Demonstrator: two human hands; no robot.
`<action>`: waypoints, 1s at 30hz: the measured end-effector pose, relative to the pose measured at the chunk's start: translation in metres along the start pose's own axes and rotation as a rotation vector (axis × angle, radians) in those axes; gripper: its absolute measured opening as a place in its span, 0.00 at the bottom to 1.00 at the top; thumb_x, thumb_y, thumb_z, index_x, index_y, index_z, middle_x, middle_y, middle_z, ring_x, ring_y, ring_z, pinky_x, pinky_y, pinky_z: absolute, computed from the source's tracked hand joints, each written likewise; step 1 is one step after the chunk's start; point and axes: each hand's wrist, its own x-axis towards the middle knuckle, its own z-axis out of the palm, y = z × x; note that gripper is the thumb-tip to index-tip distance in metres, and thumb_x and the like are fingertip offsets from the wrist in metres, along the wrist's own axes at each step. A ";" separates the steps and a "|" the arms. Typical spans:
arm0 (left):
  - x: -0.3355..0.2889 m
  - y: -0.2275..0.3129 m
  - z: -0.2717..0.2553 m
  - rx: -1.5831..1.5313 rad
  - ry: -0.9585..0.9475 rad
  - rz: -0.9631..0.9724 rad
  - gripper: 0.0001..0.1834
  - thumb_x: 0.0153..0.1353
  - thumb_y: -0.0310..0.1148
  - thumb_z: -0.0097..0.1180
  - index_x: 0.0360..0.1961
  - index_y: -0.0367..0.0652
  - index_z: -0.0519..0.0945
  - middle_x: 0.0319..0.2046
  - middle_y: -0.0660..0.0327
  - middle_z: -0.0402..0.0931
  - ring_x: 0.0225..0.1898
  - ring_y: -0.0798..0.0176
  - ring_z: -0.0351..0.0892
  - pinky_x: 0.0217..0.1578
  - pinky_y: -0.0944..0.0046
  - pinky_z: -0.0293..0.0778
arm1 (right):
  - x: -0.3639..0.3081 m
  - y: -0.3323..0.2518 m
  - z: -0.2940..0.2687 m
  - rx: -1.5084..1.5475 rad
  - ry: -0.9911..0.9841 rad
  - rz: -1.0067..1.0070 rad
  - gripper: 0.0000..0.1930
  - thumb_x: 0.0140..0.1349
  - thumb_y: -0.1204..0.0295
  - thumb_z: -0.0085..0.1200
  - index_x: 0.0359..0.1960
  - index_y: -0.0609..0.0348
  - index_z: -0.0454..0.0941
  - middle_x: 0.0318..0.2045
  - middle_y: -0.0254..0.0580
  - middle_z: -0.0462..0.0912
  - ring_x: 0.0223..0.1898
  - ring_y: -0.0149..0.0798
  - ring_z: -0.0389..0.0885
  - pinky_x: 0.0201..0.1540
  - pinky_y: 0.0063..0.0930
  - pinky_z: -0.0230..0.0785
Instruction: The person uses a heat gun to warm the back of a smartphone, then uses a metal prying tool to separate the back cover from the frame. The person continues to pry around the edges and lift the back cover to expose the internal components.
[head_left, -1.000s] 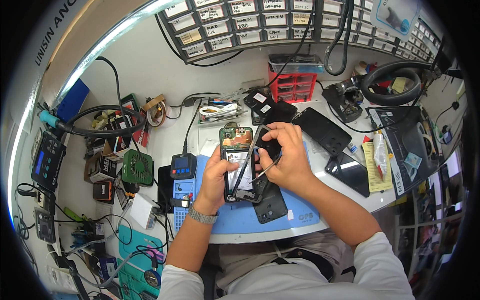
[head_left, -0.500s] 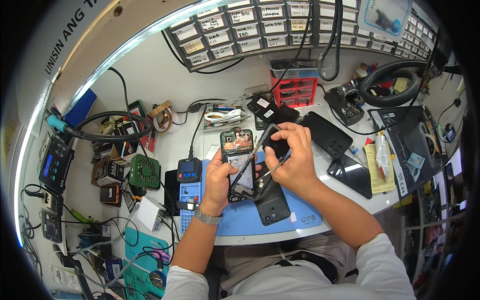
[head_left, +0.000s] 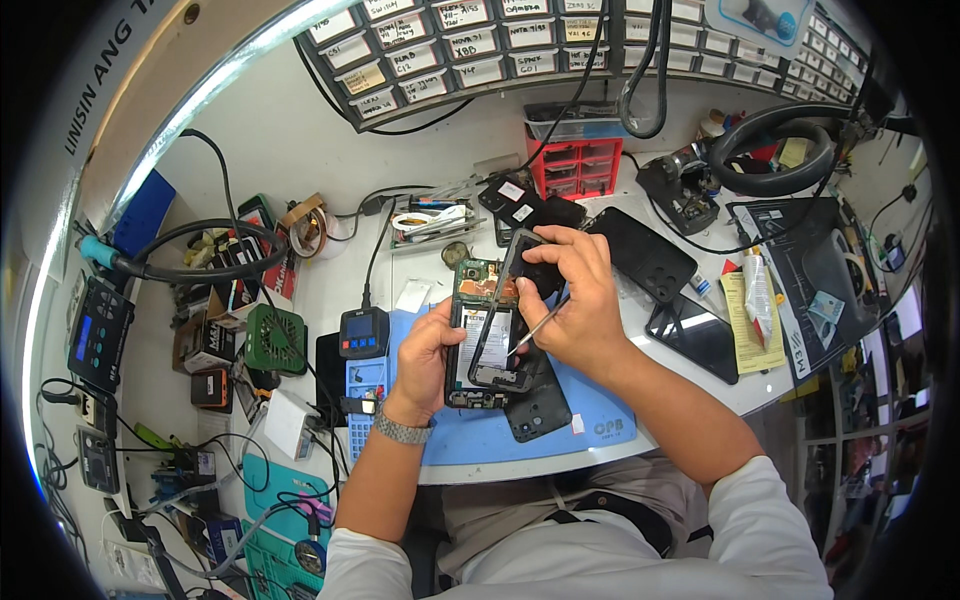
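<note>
My left hand (head_left: 422,358) holds an opened smartphone (head_left: 463,375) by its left edge. Its green and copper circuit board (head_left: 474,284) and pale battery (head_left: 478,338) are exposed. My right hand (head_left: 578,305) grips the upper part of a thin black inner phone frame (head_left: 505,378), which slants over the phone's right side. A slim metal pry tool (head_left: 538,330) is also in my right hand, its tip pointing down toward the battery. Under my hands, a dark phone back cover (head_left: 538,408) lies on the blue mat (head_left: 470,448).
A small dark-screened device (head_left: 364,332) and a blue parts tray (head_left: 362,425) stand left of the phone. Beyond are loose phones (head_left: 520,205) and a red drawer box (head_left: 575,168). More phone parts (head_left: 645,255) lie to the right. A green fan (head_left: 275,340) stands at left.
The black frame has turned more face-on and shifted over the phone, so its lower end shows more plainly. Both hands keep their holds. The whole view has shifted slightly.
</note>
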 end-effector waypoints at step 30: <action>-0.002 -0.002 -0.004 0.049 0.155 0.013 0.37 0.71 0.31 0.40 0.80 0.31 0.63 0.69 0.48 0.78 0.63 0.54 0.84 0.68 0.54 0.78 | -0.007 -0.001 -0.003 -0.048 -0.273 0.153 0.15 0.48 0.78 0.67 0.39 0.61 0.80 0.53 0.53 0.83 0.52 0.58 0.77 0.55 0.47 0.76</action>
